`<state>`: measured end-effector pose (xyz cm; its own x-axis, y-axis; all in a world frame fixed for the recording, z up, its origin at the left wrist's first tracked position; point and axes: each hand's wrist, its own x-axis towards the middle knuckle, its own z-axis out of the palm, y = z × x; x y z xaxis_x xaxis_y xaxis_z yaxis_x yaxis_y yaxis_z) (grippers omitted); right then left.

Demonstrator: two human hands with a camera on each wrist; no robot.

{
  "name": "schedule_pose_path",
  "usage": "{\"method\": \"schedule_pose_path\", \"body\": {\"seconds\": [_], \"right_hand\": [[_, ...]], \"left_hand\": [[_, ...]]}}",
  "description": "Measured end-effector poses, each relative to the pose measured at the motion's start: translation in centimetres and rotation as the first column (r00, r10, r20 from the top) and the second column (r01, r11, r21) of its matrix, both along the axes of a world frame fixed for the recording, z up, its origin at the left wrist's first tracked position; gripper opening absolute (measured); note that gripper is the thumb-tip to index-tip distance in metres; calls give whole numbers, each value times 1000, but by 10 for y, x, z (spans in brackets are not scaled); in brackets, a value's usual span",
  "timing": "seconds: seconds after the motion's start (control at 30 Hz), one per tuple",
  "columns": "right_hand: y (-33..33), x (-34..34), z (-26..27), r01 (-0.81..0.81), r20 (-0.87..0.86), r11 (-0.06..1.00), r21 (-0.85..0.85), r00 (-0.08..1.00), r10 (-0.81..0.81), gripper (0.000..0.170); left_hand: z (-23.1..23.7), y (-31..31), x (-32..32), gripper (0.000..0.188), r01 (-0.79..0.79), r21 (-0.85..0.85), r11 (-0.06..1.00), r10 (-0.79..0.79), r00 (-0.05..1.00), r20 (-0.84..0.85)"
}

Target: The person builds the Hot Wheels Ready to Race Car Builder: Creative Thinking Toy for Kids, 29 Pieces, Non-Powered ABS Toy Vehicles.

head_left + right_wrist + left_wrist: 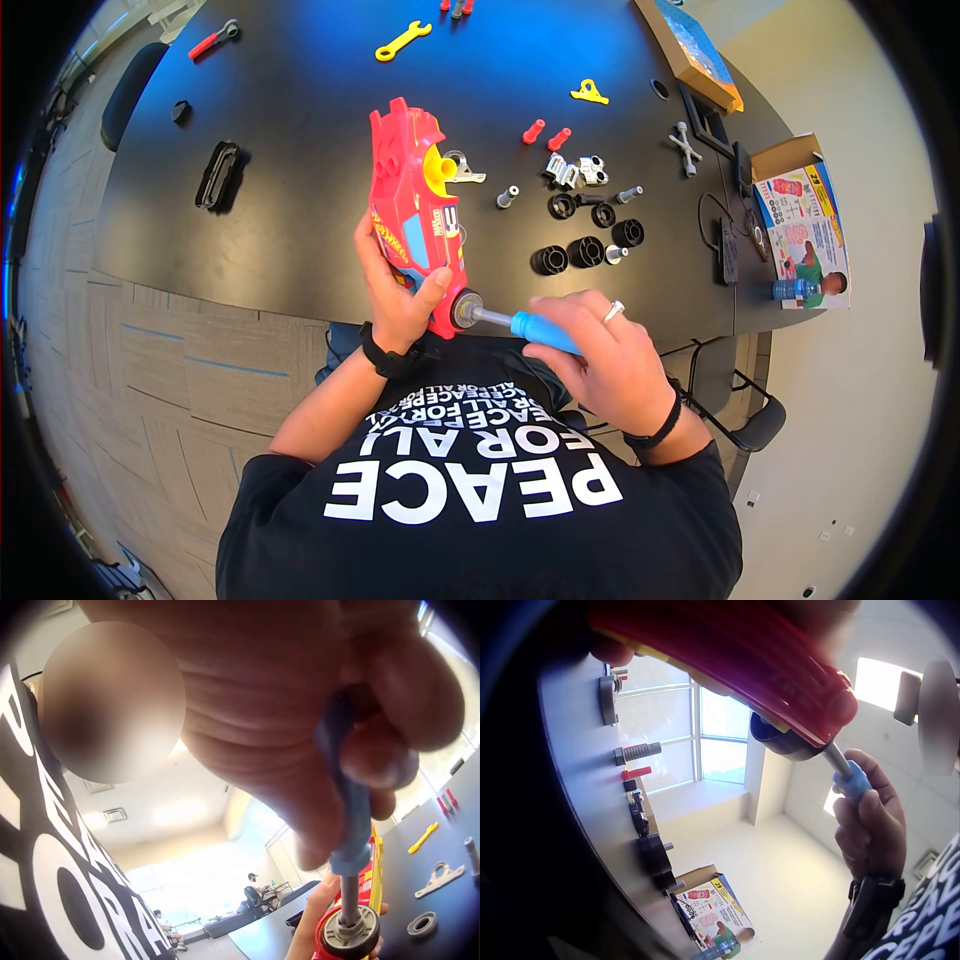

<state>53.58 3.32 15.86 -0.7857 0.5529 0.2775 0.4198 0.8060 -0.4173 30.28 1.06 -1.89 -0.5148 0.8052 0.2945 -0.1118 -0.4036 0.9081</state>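
Note:
A red toy car (405, 200) with yellow and blue parts is held up over the table's near edge by the left hand (400, 300), its fingers and thumb round the body. The right hand (610, 370) grips the blue handle of a screwdriver (545, 332). In the head view the grey shaft reaches a black wheel (466, 309) at the car's near end. The right wrist view shows the screwdriver (351, 855) meeting the grey hub of that wheel (349, 934). From the left wrist view, the shaft runs in beside the wheel (787, 739), under the red body (780, 667).
Black wheels (585, 251), grey bolts (508, 197), red pegs (560, 139) and silver engine parts (575, 171) lie right of the car. Farther off are a yellow wrench (403, 41), a red-handled tool (214, 40), a black part (217, 176) and a printed box (805, 225).

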Motion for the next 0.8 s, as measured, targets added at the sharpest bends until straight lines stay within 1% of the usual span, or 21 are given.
{"method": "schedule_pose_path", "body": {"seconds": [0.07,0.2,0.27,0.3,0.37,0.4,0.47,0.5,0.57,0.6,0.67,0.7,0.73,0.77,0.8], "right_hand": [[-7,-1,8,196,108,974,-116,977,-184,58],[0,-3,4,166,52,974,-156,986,-159,55],[10,-7,3,-1,-103,1000,13,995,3,55],[8,-6,5,-1,-103,1000,14,995,2,55],[-1,-2,9,64,38,991,-120,997,-60,55],[-3,-1,8,65,38,991,-121,997,-61,55],[-5,-1,3,179,81,966,-189,983,-166,53],[-4,-3,4,178,81,966,-190,983,-165,53],[1,-8,7,73,-59,991,-109,995,-79,51],[2,-6,8,73,-59,991,-111,995,-80,51],[3,0,10,-27,12,962,-273,999,31,50],[3,0,9,-26,13,962,-273,999,30,50],[3,0,8,-61,13,970,-236,998,66,50],[3,0,8,-97,14,975,-200,995,102,50],[1,0,10,-97,14,975,-202,995,102,50]], "left_hand": [[0,0,0,109,5,-4,1000,-5,1000,7],[-2,0,0,109,-7,3,1000,7,1000,-2],[-3,0,-1,109,4,-1,1000,-4,1000,2],[-3,0,-1,109,3,-2,1000,-3,1000,-2],[-3,0,0,109,4,-4,1000,-4,1000,-6],[-1,-1,0,109,13,-5,1000,-13,1000,7],[-1,0,0,109,21,-6,1000,-21,1000,20],[-1,0,0,109,6,-4,1000,-6,1000,3],[-3,-1,-1,108,-11,-4,1000,11,1000,-13],[-3,-1,-1,108,-8,-5,1000,8,1000,-14],[-2,0,-1,108,-3,-3,1000,3,1000,-14],[1,0,0,109,7,-8,1000,-7,1000,10],[2,-1,1,109,17,-14,1000,-16,999,34],[0,-1,0,109,17,-15,1000,-17,999,34],[-3,0,-1,109,9,-10,1000,-9,1000,9]]}}
